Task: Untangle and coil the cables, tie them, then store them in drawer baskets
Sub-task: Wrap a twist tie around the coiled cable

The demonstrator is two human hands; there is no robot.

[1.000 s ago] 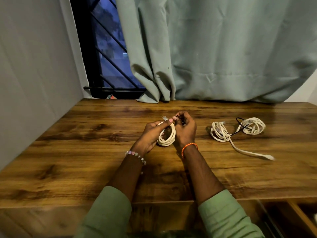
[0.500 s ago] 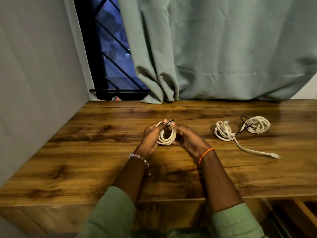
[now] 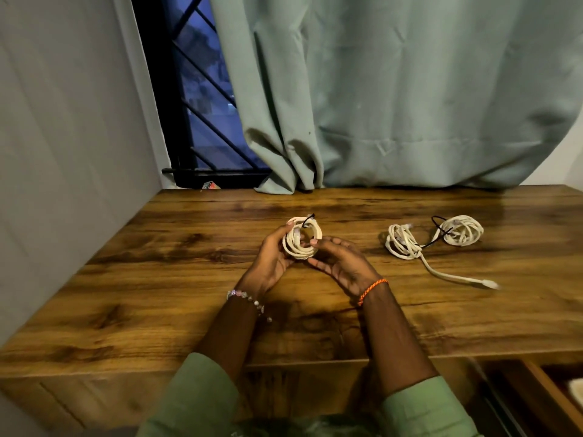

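At the centre of the frame, a white coiled cable [image 3: 302,240] with a black tie [image 3: 308,219] at its top is held above the wooden bench [image 3: 132,279], clasped by the left hand [image 3: 273,260] and steadied by the right hand's [image 3: 342,263] fingertips. Two more white coils [image 3: 461,231] lie at right, one [image 3: 402,246] trailing a loose end.

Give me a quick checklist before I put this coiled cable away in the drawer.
1. Coil held in both hands, left hand and right hand: ok.
2. Loops gathered, none trailing: ok.
3. Black tie on the coil: ok; whether it is tight, cannot tell.
4. Drawer at lower right open: ok.
5. Basket inside it: cannot tell.
6. Other cables on the table tidy: not ok, one end trails loose.
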